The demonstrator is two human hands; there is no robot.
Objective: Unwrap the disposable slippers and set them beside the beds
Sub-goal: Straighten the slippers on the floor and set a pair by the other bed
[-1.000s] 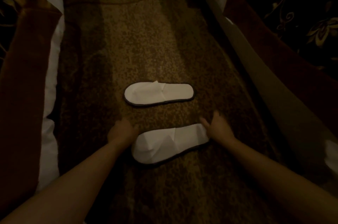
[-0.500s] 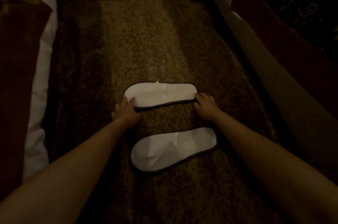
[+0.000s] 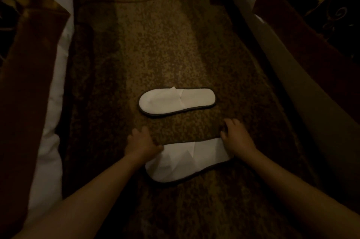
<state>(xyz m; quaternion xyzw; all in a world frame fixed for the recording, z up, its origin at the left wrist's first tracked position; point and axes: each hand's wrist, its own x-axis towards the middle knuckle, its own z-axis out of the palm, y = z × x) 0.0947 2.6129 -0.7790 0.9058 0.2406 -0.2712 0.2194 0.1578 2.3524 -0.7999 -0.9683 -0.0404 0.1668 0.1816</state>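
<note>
Two flat white disposable slippers with dark edging lie sideways on the brown carpet between two beds. The far slipper [image 3: 176, 102] lies alone, untouched. The near slipper [image 3: 187, 160] has my left hand [image 3: 141, 143] on its left toe end and my right hand [image 3: 236, 138] on its right heel end. Both hands grip its ends with curled fingers and cover those ends. No wrapper is in view.
The speckled brown carpet [image 3: 155, 43] runs forward in a narrow aisle. A bed with white sheet and brown runner [image 3: 29, 82] borders the left. Another bed with a dark floral cover [image 3: 311, 53] borders the right.
Both hands have left the ends of the far slipper and come back to the near slipper, taking hold of its two ends. The far slipper stays in place.
</note>
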